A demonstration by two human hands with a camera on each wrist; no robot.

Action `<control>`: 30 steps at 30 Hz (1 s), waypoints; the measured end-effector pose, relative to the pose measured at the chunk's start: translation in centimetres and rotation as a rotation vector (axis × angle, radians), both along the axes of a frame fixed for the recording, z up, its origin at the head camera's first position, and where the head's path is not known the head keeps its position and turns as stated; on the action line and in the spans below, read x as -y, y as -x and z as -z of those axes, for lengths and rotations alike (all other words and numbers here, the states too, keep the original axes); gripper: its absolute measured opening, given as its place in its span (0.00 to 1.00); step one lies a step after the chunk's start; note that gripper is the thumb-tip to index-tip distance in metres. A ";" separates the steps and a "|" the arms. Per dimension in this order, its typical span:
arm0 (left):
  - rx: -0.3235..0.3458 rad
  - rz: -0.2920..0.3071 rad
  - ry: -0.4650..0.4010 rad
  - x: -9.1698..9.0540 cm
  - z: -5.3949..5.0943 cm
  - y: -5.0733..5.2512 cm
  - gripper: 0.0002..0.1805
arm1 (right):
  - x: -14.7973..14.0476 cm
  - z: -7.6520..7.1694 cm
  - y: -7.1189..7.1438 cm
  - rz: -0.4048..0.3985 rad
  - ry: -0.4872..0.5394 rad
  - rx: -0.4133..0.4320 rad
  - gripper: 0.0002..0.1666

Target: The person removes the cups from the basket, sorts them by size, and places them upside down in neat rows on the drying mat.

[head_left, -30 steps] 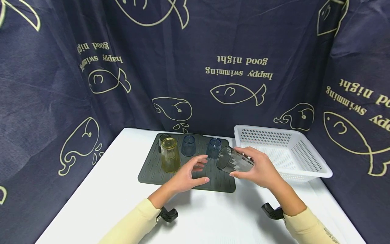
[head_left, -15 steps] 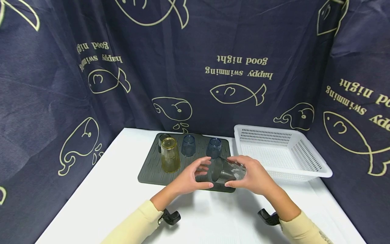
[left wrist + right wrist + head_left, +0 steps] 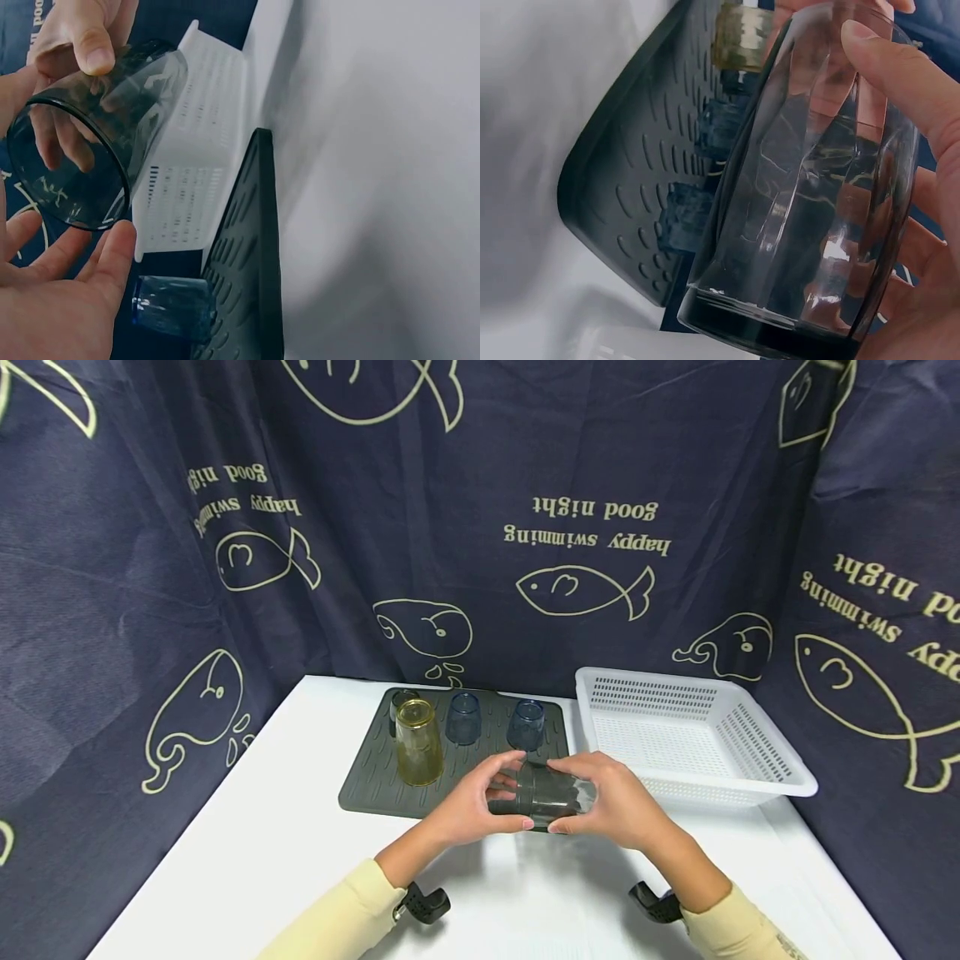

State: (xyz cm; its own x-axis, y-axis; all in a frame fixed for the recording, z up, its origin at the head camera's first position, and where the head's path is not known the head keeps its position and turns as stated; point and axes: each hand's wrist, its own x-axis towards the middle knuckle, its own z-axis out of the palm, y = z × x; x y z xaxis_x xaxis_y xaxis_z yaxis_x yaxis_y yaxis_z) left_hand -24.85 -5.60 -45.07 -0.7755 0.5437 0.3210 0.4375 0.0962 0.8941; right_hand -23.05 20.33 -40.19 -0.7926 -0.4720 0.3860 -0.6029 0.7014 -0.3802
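A tall clear-grey drinking glass (image 3: 553, 795) lies tilted on its side in the air above the front right of the dark drying mat (image 3: 367, 777). My right hand (image 3: 618, 797) grips its base half, thumb on the near side, as the right wrist view shows of the glass (image 3: 802, 195). At the mouth end, my left hand (image 3: 472, 806) holds the rim between thumb and fingers. In the left wrist view the left fingertips (image 3: 120, 236) touch the rim's lower edge. The glass's open mouth faces left.
On the mat stand a tall yellow glass (image 3: 420, 747), two short blue glasses (image 3: 464, 722) and a dark glass (image 3: 393, 718) partly behind the yellow one. A white perforated basket (image 3: 712, 787) sits to the right. A dark-blue fish-print curtain (image 3: 450, 527) surrounds the white table.
My right hand has brought the grey glass left and toward me, turning it more level. My left hand has moved slightly right and now meets the rim. The other glasses stay put.
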 end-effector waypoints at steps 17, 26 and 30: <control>0.000 -0.017 -0.019 -0.6 0.2 -0.2 0.44 | 0.4 0.1 -0.3 -0.007 -0.013 -0.050 0.50; -0.017 -0.051 -0.039 -0.5 0.1 -0.3 0.44 | -0.1 -0.2 -0.4 -0.023 -0.001 -0.042 0.51; 0.006 -0.057 -0.055 -0.2 0.2 -0.2 0.44 | -0.9 -0.4 -0.1 -0.026 0.036 -0.025 0.50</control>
